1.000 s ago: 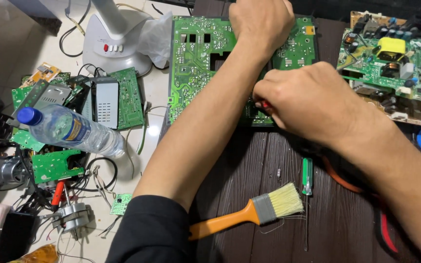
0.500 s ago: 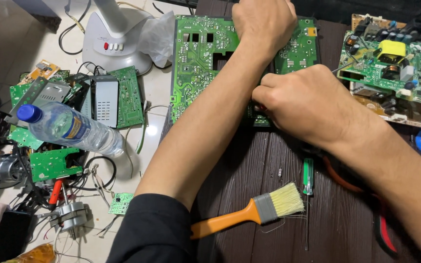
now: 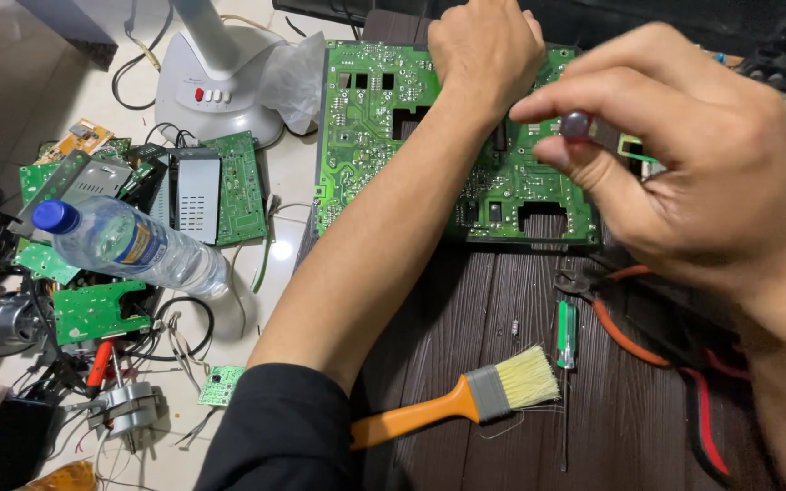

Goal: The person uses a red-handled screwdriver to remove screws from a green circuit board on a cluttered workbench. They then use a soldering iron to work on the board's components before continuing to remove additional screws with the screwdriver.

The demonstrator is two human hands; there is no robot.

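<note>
Now right hand [image 3: 684, 164] raised off board [image 3: 366, 118]

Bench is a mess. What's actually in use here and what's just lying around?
In use:
- large green circuit board, pressed down by the left hand
- small round dark part, pinched in the right hand

Lying about:
- orange-handled brush
- green screwdriver
- orange-handled pliers
- water bottle
- smaller boards on the floor
- white fan base

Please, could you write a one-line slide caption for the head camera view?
Left hand presses on a green circuit board while right hand pinches a small round dark component above it.
</note>
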